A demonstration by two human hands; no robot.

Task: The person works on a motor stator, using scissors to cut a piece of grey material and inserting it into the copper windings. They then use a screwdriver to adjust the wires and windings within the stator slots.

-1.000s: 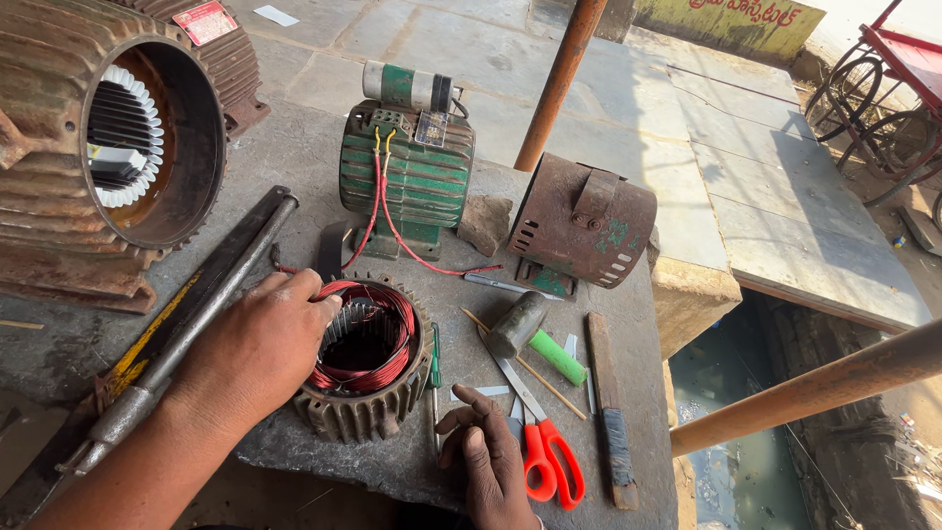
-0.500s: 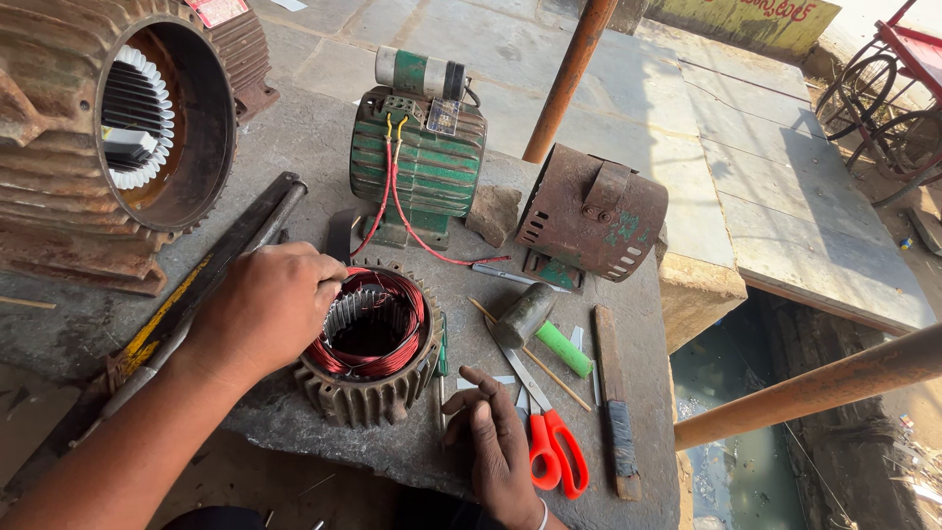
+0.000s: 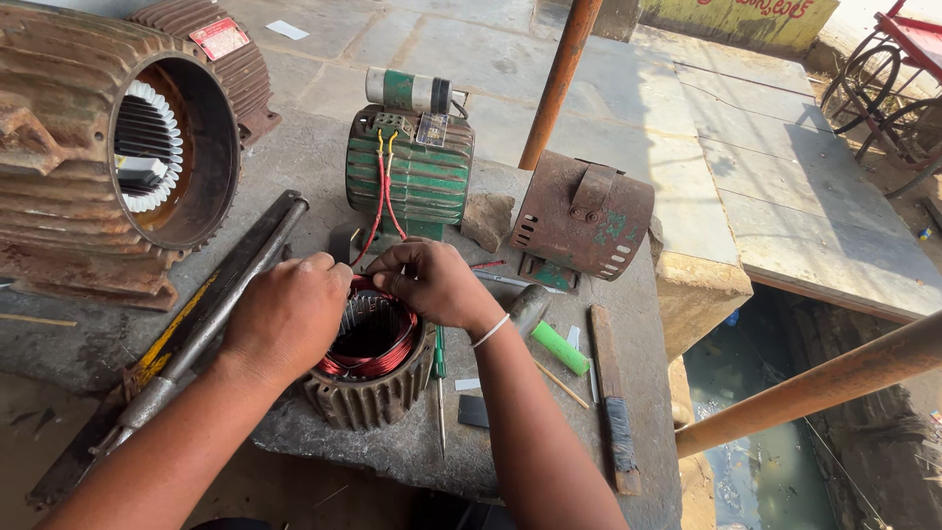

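Observation:
A small finned stator (image 3: 368, 393) with red-brown copper windings (image 3: 378, 359) stands on the concrete bench (image 3: 392, 451). My left hand (image 3: 285, 314) rests on its left rim, fingers curled at the windings. My right hand (image 3: 432, 283) reaches over its far rim, fingers pinched on the coil wires next to my left fingertips. Red and yellow leads (image 3: 378, 201) run from the stator up to a green motor (image 3: 417, 177) with a capacitor on top, standing just behind.
A large rusty motor housing (image 3: 93, 147) lies at the left, a long metal bar (image 3: 206, 314) beside it. A rusty end cover (image 3: 584, 216), a hammer with green handle (image 3: 549, 339), a screwdriver (image 3: 440, 383) and a file (image 3: 613, 402) lie at the right. The bench ends at a water-filled drain (image 3: 765, 432).
My right hand has left the spot by the red scissors at the bench front and come up onto the stator's windings. My left hand stayed on the rim. The camera moved closer.

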